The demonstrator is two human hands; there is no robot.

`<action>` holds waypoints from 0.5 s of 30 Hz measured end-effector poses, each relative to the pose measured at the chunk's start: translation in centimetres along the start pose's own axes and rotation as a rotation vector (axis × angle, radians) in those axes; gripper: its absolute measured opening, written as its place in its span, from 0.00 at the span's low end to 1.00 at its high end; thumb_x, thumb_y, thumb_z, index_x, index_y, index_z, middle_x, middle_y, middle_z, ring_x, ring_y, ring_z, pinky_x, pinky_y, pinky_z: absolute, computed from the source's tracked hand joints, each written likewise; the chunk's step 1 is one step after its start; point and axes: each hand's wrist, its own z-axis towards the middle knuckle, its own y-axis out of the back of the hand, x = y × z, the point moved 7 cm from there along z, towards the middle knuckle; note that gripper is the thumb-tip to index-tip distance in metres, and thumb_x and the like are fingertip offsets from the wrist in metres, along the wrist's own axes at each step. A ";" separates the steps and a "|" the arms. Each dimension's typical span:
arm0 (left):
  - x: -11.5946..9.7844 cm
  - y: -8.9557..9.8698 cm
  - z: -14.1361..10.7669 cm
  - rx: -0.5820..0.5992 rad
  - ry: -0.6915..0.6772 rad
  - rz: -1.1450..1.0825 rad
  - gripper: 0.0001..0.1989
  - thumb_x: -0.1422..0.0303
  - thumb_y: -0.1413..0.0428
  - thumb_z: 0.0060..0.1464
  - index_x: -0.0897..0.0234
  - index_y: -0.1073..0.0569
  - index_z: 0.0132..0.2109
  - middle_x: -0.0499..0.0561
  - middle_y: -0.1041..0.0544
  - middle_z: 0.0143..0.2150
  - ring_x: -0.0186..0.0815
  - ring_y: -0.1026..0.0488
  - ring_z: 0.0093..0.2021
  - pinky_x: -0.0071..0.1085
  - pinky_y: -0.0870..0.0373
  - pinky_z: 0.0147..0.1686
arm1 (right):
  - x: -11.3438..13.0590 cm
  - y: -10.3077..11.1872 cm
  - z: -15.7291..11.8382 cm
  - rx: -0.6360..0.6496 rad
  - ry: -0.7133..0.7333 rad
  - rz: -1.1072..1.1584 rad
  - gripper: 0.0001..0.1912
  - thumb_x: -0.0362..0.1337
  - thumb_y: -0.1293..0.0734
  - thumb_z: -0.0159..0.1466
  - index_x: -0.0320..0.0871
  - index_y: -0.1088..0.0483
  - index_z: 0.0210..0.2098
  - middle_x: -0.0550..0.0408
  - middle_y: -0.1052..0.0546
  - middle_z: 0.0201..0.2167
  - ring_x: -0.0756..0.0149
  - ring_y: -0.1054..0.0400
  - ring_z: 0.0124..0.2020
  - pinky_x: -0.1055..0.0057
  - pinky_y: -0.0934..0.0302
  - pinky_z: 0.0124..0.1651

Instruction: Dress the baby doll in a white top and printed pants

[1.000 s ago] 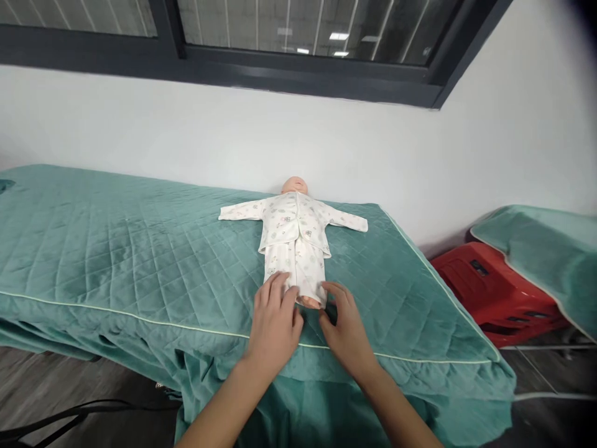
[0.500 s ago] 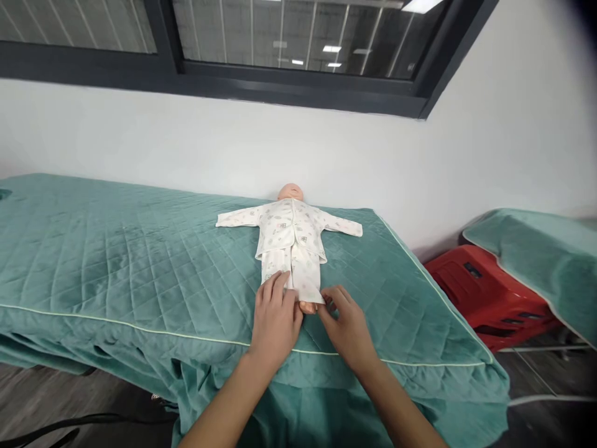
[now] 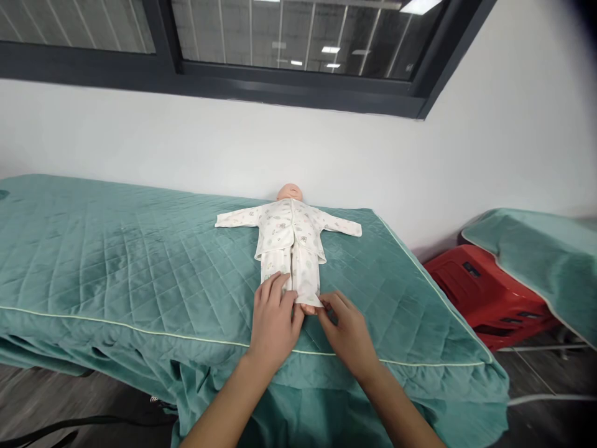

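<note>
A baby doll (image 3: 290,191) lies on its back on the green quilted bedspread (image 3: 140,261), its head toward the wall. It wears a white printed jacket (image 3: 284,227) with the sleeves spread wide, and white printed trousers (image 3: 306,274). The doll's toes (image 3: 308,309) show below the hem on the right. My left hand (image 3: 275,320) lies over the lower left trouser leg, thumb and index finger closed at the inner edge of the right leg's hem. My right hand (image 3: 346,326) pinches the outer corner of that hem. The other foot is hidden behind my left hand.
The bedspread's piped front edge (image 3: 186,336) runs just in front of the doll's feet. Behind the bed rises a white wall (image 3: 186,143) with a dark-framed window (image 3: 298,81). Red plastic stools (image 3: 485,286), partly under a green cloth (image 3: 536,255), stand at the right.
The trouser hem on the right has been drawn slightly flatter, and its outer corner has shifted a little inward with my right hand. My left hand stays almost in place.
</note>
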 end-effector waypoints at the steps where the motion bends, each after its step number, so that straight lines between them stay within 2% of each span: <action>1: -0.1 0.3 -0.1 -0.017 0.003 -0.024 0.06 0.73 0.47 0.59 0.62 0.27 0.43 0.58 0.30 0.59 0.49 0.39 0.64 0.51 0.37 0.60 | 0.4 0.4 -0.1 -0.010 0.021 -0.010 0.06 0.34 0.39 0.68 0.44 0.30 0.37 0.54 0.27 0.34 0.63 0.31 0.37 0.68 0.37 0.39; 7: -0.6 1.9 -0.4 -0.075 0.013 -0.097 0.07 0.74 0.49 0.60 0.61 0.29 0.44 0.56 0.31 0.60 0.47 0.39 0.64 0.49 0.37 0.61 | 2.6 2.2 -0.5 -0.067 0.177 -0.137 0.04 0.33 0.38 0.69 0.44 0.31 0.41 0.53 0.28 0.35 0.64 0.32 0.37 0.68 0.37 0.40; 12: -0.5 1.2 -1.2 -0.034 0.001 -0.058 0.09 0.75 0.50 0.60 0.62 0.30 0.46 0.59 0.34 0.62 0.49 0.38 0.64 0.51 0.35 0.59 | 1.8 0.7 -1.5 0.015 0.214 -0.252 0.05 0.32 0.39 0.69 0.44 0.31 0.41 0.52 0.27 0.37 0.61 0.31 0.39 0.64 0.35 0.42; 15: -0.2 0.8 -2.5 0.008 -0.003 -0.019 0.13 0.78 0.50 0.58 0.63 0.30 0.49 0.60 0.36 0.64 0.49 0.37 0.64 0.52 0.33 0.59 | 1.2 0.0 -2.6 0.036 0.201 -0.253 0.08 0.32 0.39 0.69 0.46 0.31 0.46 0.50 0.25 0.42 0.59 0.29 0.43 0.62 0.32 0.45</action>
